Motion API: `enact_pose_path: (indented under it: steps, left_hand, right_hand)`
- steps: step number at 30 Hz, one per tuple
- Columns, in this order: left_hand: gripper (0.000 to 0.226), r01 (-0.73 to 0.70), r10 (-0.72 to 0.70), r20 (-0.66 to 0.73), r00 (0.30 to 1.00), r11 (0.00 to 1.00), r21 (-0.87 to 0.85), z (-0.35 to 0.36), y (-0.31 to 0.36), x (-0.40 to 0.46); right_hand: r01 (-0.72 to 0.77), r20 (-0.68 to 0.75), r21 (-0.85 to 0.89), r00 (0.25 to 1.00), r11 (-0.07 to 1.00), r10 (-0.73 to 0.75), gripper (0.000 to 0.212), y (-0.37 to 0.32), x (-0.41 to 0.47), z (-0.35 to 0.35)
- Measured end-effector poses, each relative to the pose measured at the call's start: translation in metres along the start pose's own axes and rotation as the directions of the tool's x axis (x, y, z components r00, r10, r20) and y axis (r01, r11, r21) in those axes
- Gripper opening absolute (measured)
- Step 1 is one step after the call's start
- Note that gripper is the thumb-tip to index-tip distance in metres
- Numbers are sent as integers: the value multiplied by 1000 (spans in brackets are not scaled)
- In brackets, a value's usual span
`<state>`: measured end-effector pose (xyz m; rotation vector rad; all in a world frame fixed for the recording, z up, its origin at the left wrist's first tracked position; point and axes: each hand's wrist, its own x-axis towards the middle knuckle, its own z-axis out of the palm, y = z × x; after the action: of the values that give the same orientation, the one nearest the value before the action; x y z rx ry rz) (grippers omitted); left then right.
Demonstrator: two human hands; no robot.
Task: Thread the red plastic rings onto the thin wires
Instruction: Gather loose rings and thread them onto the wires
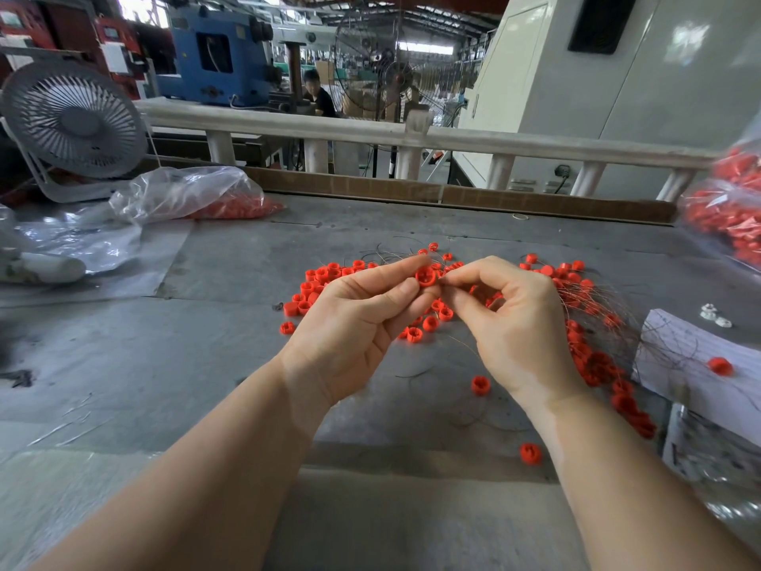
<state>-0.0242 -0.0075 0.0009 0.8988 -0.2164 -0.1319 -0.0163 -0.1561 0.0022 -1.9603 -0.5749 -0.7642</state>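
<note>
We see two hands above a grey table [230,364]. The left hand [354,323] pinches one red ring [425,277] between thumb and forefinger, its hollow side turned toward us. The right hand [510,323] has its thumb and forefinger closed together just right of this ring, fingertips almost touching it, with the other fingers curled; they seem to pinch a thin wire [442,282], but the wire is too fine there to see clearly.

The loose rings [321,282] on the table are too many for an exact count: several dozen lie in a heap under and behind the hands, and a further band of rings runs along the right side under the right wrist. Three single rings lie apart in the near part, and one more rests on white paper [700,364] at the right. A bundle of thin wires [609,311] spreads out to the right of the right hand.

We count two plastic bags with red rings: one [193,195] far left, one [729,216] at the right edge. One grey fan [74,121] stands far left. The far edge is closed by a brown board [453,195] and a white rail [370,129]. The near and left-centre parts of the table are open grey surface.
</note>
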Motion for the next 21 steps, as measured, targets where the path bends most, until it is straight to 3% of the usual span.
enact_pose_path:
  steps: [21]
  left_hand:
    - [26,20,-24,-50,998,996,-82,1,1,0]
  right_hand:
    - [10,15,62,1000,998,-11,34,-3,0,1]
